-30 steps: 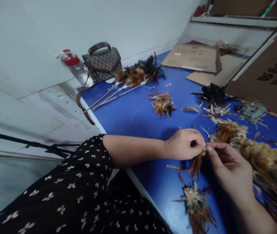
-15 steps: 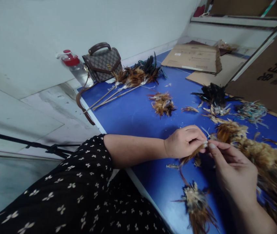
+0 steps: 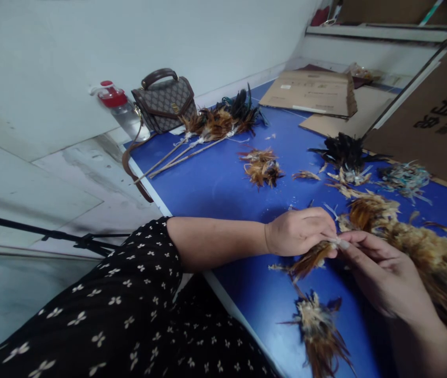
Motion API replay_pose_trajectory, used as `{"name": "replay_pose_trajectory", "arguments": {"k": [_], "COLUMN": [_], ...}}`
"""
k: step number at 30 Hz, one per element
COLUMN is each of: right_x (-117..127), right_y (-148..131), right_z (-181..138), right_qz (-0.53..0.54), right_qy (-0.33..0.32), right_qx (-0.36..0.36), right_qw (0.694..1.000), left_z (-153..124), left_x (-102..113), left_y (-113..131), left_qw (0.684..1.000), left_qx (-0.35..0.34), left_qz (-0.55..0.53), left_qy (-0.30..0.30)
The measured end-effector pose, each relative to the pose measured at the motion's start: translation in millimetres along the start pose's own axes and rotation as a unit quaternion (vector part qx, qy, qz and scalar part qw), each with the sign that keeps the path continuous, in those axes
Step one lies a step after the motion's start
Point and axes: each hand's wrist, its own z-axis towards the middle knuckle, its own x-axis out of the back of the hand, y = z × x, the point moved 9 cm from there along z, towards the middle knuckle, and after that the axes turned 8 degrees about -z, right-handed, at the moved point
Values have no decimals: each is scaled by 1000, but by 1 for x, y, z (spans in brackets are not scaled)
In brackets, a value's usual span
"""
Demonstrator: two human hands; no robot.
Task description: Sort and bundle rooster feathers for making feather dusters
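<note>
Low over the blue table (image 3: 215,194), my left hand (image 3: 301,231) is closed on a small bunch of brown feathers (image 3: 310,260), whose tips fan out toward me. My right hand (image 3: 384,270) pinches the pale, bound end of the same bunch, its fingertips touching those of my left. What exactly lies between the right fingertips is too small to make out. Just below, a loose tuft of cream and brown feathers (image 3: 320,331) rests on the table. A long heap of tan and brown feathers (image 3: 416,241) stretches beside my right hand.
Several sticks with feather heads (image 3: 215,123) lie near a patterned handbag (image 3: 164,102) and a red-capped bottle (image 3: 123,110). Farther right are a small brown feather pile (image 3: 262,167), black feathers (image 3: 343,152), a tangle of pale ties (image 3: 406,178) and flattened cardboard (image 3: 310,92).
My right hand has shifted slightly down and right, with its fingers turned. The brown bunch in my left hand shows more, having tilted into view.
</note>
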Motion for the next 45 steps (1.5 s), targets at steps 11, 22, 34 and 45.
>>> {"name": "replay_pose_trajectory", "arguments": {"k": [11,22,34,45], "right_x": [11,9,13,18], "right_y": [-24,-50,-44,-70], "right_z": [-5,-25,-17,-9], "right_qz": [-131,-408,-414,-421], "right_qy": [126,212,207,164], "right_qx": [47,292,265,230], "right_qw": [982,839,846,862], "left_z": [5,5,5,-9], "left_x": [-2,-5,-3,-16], "left_y": [4,6,-18,-49], "left_qw": [998,994,971,859], "left_qx": [8,39,205,372], "left_qz": [64,78,-117,-344], "left_qy": [-21,-71,-22,68]}}
